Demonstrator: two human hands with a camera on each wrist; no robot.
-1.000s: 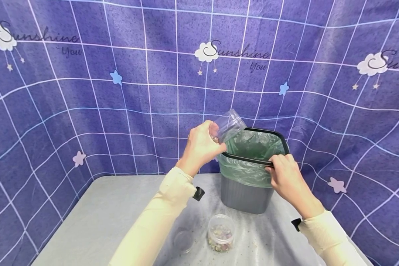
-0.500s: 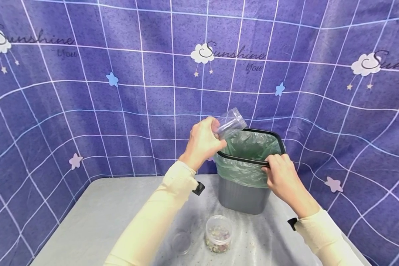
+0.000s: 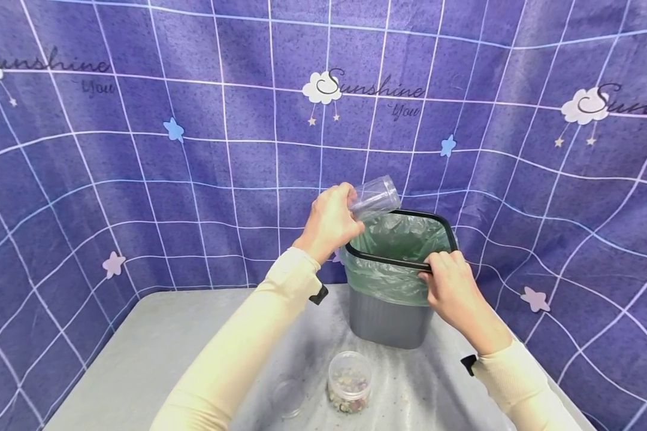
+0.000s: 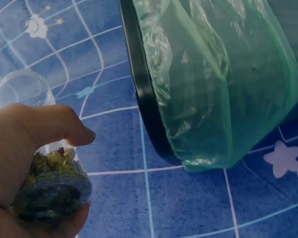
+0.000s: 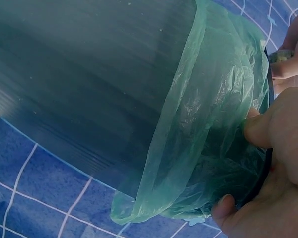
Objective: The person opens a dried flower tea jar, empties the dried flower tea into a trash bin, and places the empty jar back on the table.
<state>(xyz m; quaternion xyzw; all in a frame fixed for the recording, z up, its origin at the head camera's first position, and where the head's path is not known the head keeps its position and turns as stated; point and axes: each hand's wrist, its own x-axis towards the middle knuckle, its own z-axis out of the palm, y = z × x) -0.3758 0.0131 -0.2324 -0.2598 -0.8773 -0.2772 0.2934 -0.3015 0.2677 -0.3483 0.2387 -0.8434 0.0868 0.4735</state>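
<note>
My left hand (image 3: 331, 218) grips a clear plastic jar (image 3: 376, 196), tilted with its mouth toward the upper right over the bin's left rim. Dried yellow-green bits (image 4: 52, 163) lie at the jar's bottom end in the left wrist view. The grey trash bin (image 3: 390, 320) wears a green plastic liner (image 3: 385, 284) folded over its outside, under a black rim (image 3: 393, 261). My right hand (image 3: 453, 290) holds that rim at its near right corner, thumb and fingers on either side. In the right wrist view the thumb presses on the liner (image 5: 213, 94).
A second clear jar (image 3: 350, 383), uncapped and partly filled with dried bits, stands on the grey tabletop (image 3: 194, 341) before the bin. A clear round lid (image 3: 288, 398) lies left of it. Crumbs are scattered around. A purple gridded curtain (image 3: 248, 149) hangs close behind the bin.
The jar in my left hand has turned from a steeper slant toward a flatter one. My right hand keeps its hold on the rim. The whole head view has drifted slightly.
</note>
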